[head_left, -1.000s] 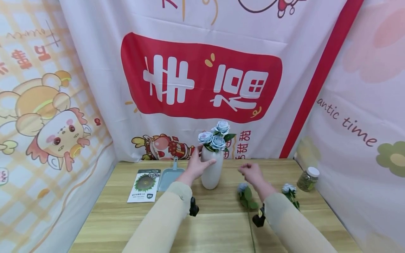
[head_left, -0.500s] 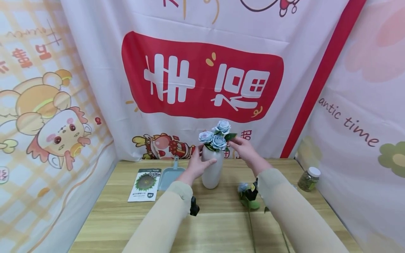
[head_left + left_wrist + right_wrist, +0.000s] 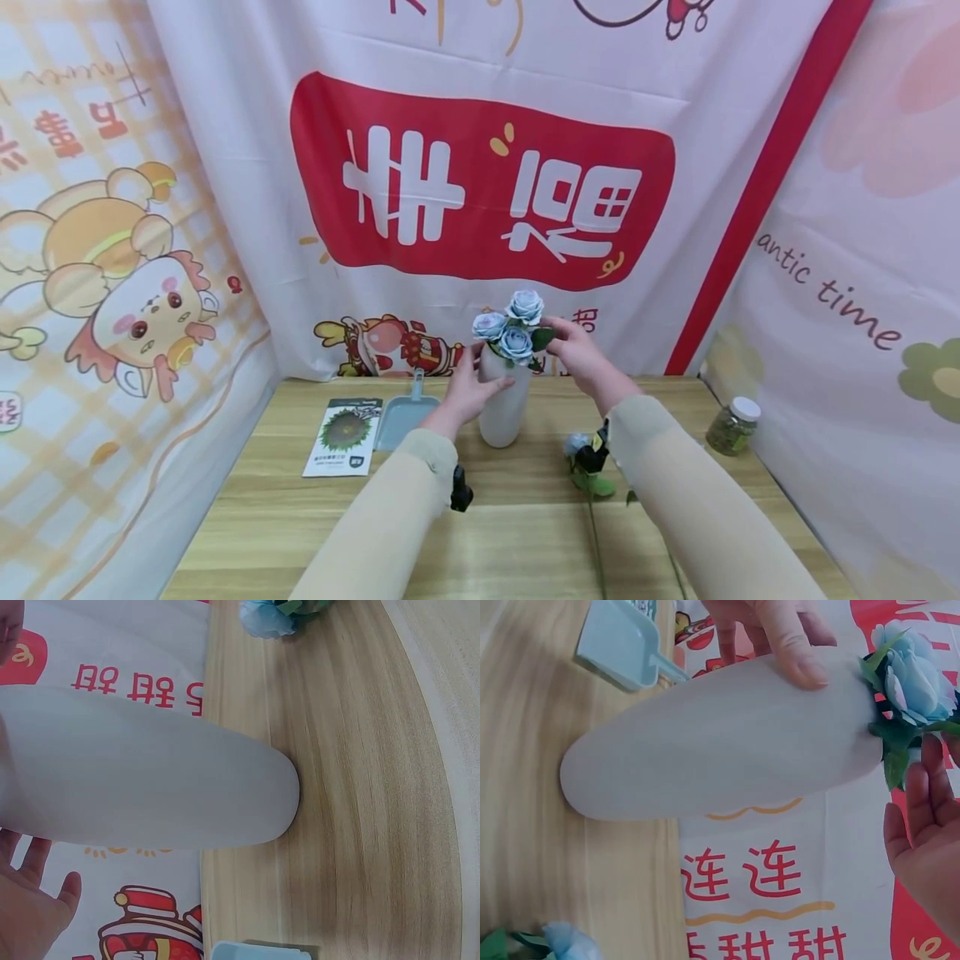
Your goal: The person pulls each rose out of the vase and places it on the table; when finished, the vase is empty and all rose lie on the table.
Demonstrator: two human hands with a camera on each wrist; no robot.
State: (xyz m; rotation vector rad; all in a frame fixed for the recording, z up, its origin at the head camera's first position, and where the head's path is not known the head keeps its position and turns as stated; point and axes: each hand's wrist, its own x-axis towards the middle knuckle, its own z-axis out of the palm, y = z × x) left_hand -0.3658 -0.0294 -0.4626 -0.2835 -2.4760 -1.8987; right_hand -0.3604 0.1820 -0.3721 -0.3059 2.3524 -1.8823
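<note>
A tall white vase (image 3: 502, 408) stands upright on the wooden table, with several pale blue roses (image 3: 516, 342) in its mouth. My left hand (image 3: 467, 387) grips the vase near its top, thumb in front and fingers round the far left side; some fingers of that left hand (image 3: 34, 911) show in the left wrist view. On the other side my right hand (image 3: 576, 350) pinches a green leaf (image 3: 542, 337) below the roses. In the right wrist view, the other fingers of the right hand (image 3: 930, 840) hang apart from the vase (image 3: 720, 750).
A blue rose (image 3: 576, 443) lies on the table below my right wrist, and another stem (image 3: 675, 571) is mostly hidden by the sleeve. A light blue dustpan (image 3: 405, 425) and a sunflower packet (image 3: 343, 437) lie left. A lidded jar (image 3: 732, 427) stands right.
My right hand has come up from above the table to the roses. The leaf has since bent downward and the roses have shifted slightly. The left hand keeps its hold on the vase.
</note>
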